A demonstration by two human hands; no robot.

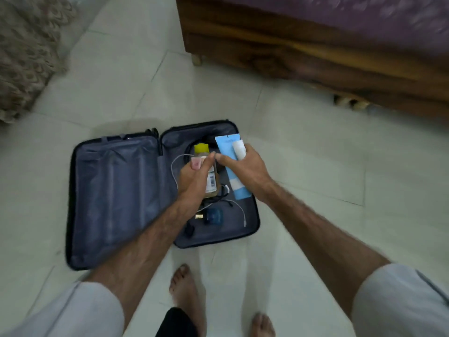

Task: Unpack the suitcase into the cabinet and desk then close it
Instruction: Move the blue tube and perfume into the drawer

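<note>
My left hand (194,176) is curled round a clear bottle (208,171) with a yellow cap and a barcode label, and it also pinches a small pink item (195,163) against the bottle's upper side. My right hand (243,166) grips a long light-blue tube (232,166) together with a smaller white tube (239,149) that lies across its upper end; the index finger points left and almost touches the left thumb. Both hands hang just above the right half of the suitcase (116,198)

I see the suitcase lying fully open on the pale tiled floor (303,171), its two grey-lined halves side by side. The left half shows only lining. In the right half, under my hands, lie a white cable (239,210) that loops toward the near edge, a dark cable mostly hidden by the bottle, a small blue case (213,215), a short gold-coloured piece (199,216) beside it, and a small dark object (189,230) near the hinge side; the blur keeps me from naming these more closely

My bare feet (187,295) stand just in front of the suitcase. A wooden bed frame (303,57) with a purple cover runs along the upper right, and a patterned fabric (26,57) fills the upper left corner
</note>
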